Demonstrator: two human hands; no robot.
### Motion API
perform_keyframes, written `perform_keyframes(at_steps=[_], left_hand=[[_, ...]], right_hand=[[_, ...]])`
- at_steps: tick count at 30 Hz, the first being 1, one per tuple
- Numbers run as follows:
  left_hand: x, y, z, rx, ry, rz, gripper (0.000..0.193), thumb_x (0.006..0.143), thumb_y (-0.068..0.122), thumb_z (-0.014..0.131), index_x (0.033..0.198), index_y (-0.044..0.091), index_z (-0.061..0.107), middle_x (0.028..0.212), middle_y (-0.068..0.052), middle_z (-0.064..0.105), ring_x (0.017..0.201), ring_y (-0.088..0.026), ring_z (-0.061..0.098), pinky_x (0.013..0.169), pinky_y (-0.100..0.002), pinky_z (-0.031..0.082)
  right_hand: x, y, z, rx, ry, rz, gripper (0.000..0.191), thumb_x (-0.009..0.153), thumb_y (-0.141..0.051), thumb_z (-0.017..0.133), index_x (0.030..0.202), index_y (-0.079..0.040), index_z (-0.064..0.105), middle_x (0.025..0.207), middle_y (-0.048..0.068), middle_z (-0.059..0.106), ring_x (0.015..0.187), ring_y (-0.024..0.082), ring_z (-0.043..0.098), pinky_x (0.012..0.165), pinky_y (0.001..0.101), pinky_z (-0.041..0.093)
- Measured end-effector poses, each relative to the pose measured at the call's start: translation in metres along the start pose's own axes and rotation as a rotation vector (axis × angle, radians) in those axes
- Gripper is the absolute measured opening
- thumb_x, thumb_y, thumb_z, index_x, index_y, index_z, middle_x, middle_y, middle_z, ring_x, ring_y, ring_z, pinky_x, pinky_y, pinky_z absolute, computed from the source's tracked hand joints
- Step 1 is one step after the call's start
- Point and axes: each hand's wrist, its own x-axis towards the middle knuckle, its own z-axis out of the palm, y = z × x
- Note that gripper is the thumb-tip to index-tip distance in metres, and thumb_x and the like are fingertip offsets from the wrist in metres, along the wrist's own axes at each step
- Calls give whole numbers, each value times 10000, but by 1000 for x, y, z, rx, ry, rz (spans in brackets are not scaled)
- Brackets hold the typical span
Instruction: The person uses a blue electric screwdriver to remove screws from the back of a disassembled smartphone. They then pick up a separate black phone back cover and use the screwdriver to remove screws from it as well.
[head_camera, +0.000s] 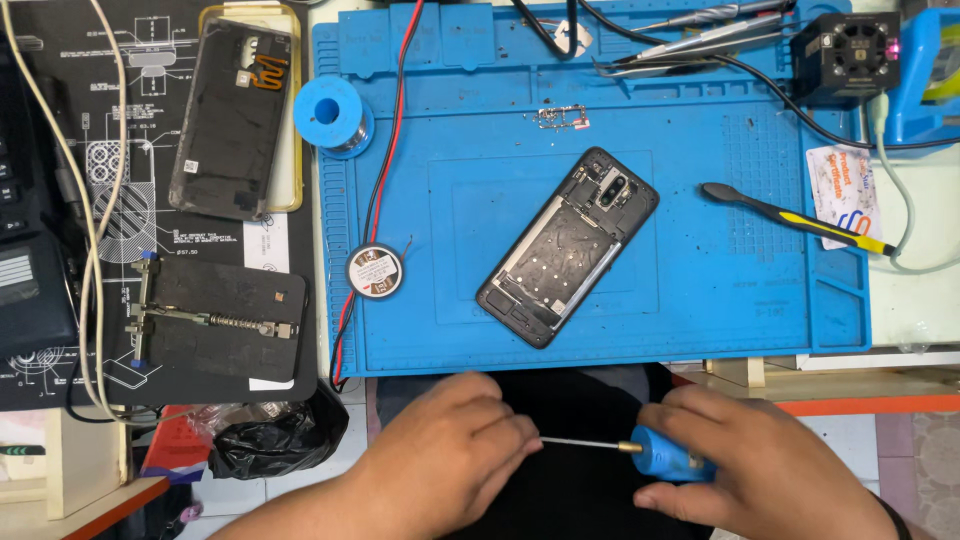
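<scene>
An opened black phone (566, 246) with its back removed lies tilted in the middle of a blue work mat (700, 300). Below the table's front edge, over my lap, my right hand (770, 465) grips the blue handle of a small screwdriver (668, 455). Its thin metal shaft points left, and my left hand (450, 455) pinches the tip of the shaft between the fingers. Both hands are well below the phone and apart from it.
The phone's back cover (232, 115) lies at upper left on a dark mat. A blue solder spool (332, 113), a round wick reel (375, 271), a yellow-black tool (795, 218), tweezers (690, 45), red and black wires (385, 150) and a clamp holder (215, 322) surround the phone.
</scene>
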Motion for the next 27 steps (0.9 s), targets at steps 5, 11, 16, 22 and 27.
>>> perform_keyframes(at_steps=[5, 11, 16, 22, 27], left_hand=[[-27, -4, 22, -142, -163, -28, 134, 925, 97, 753, 999, -3, 706, 806, -106, 667, 867, -301, 625, 774, -380, 525], [-60, -21, 45, -136, -318, -117, 251, 869, 115, 718, 1043, -63, 688, 790, -160, 655, 855, -314, 619, 785, -408, 524], [-78, -23, 49, -72, -222, -74, 232, 832, 143, 720, 974, -36, 682, 760, -133, 641, 882, -293, 610, 844, -416, 498], [-73, -10, 44, -23, -135, -209, 117, 765, 129, 704, 715, 43, 641, 640, -106, 620, 763, -280, 604, 768, -401, 463], [-86, -8, 36, 106, -36, -399, 189, 774, 163, 703, 660, 44, 612, 635, -148, 633, 740, -345, 610, 773, -475, 462]], right_hand=[[2, -5, 26, 24, -314, -67, 389, 933, -423, 679, 1286, -261, 702, 990, 45, 614, 820, 263, 691, 697, 405, 559], [22, -16, 53, 68, -213, -183, 205, 945, -368, 670, 1004, -178, 721, 944, 76, 603, 760, 310, 680, 674, 454, 543], [26, -28, 52, -52, -177, -210, 198, 938, -375, 674, 975, -183, 708, 928, 78, 589, 769, 326, 677, 655, 460, 526], [28, -27, 59, -152, -157, -188, 199, 885, -377, 720, 957, -192, 715, 912, 75, 599, 705, 296, 696, 589, 424, 552], [29, 10, 86, -420, -201, -88, 222, 917, -497, 718, 984, -288, 745, 986, -9, 660, 724, 156, 738, 644, 318, 593]])
